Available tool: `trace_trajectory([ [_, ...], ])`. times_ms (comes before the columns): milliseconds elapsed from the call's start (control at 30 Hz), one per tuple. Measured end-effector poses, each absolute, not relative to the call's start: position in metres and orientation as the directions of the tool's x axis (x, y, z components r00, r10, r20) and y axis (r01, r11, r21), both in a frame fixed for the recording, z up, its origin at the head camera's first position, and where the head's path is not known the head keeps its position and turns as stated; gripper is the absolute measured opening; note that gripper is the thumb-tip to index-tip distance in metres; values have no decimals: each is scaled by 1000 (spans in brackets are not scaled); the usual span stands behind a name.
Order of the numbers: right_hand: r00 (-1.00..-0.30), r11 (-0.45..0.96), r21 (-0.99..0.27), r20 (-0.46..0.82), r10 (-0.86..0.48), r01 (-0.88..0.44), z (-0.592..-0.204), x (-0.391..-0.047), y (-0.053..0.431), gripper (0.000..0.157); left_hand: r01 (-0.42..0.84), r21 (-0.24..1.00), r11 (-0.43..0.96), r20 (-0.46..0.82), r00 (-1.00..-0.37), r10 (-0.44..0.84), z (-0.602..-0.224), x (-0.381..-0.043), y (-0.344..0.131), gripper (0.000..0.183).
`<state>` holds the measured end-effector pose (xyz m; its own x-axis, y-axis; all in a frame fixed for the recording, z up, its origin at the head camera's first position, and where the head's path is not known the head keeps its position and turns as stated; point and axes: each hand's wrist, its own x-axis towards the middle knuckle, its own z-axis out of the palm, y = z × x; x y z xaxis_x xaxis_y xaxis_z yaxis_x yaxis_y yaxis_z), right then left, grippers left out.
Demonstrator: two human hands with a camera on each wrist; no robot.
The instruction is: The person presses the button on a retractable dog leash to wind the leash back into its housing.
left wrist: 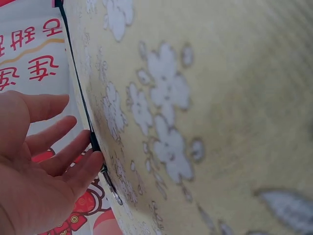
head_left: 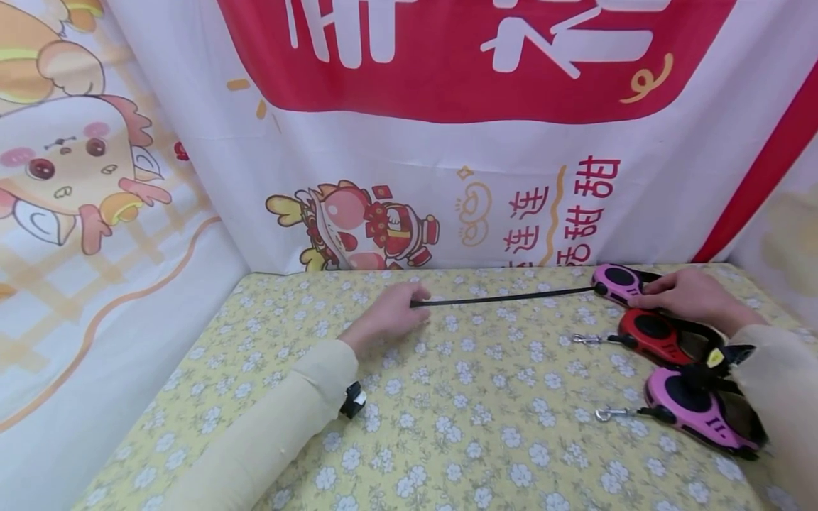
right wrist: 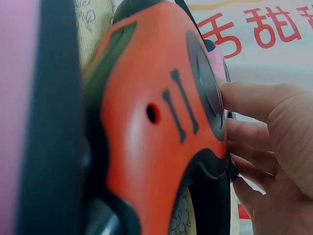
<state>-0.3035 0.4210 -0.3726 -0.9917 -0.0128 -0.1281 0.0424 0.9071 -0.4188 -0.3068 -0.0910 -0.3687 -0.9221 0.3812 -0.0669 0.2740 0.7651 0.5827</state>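
Observation:
A black strap [head_left: 505, 297] runs across the cloth from the far pink retractable leash [head_left: 615, 284]. My left hand [head_left: 393, 312] is at the strap's left end, and its loosely extended fingers touch the strap near a metal clip [left wrist: 111, 185] in the left wrist view. Thumb and fingers there stand apart. On the right, my right hand [head_left: 693, 298] grips the handle of the far pink leash. Just nearer lies a red retractable leash [head_left: 645, 332], which covers much of the far pink one in the right wrist view.
A second pink retractable leash [head_left: 680, 394] lies nearest on the right, under the right forearm. Metal clips [head_left: 584, 339] of the two nearer leashes point left. The table has a yellow floral cloth [head_left: 447, 440]. Printed curtains [head_left: 409, 142] hang behind it and at the left.

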Motion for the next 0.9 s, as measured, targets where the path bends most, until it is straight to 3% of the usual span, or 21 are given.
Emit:
trace_trajectory([
  [300,-985,920,-387,-173,-12,57,-365,-307,415,84,241,545,803,-83,-937,338,-370,-311,-89,35],
  [600,-979,931,-364,-173,-103,-34,-364,-316,422,61,255,521,815,-80,-936,344,-369,-314,-87,33],
  [900,-983,924,-378,-144,-117,-55,-354,-311,425,63,222,457,861,-86,-953,291,-368,-313,-90,30],
])
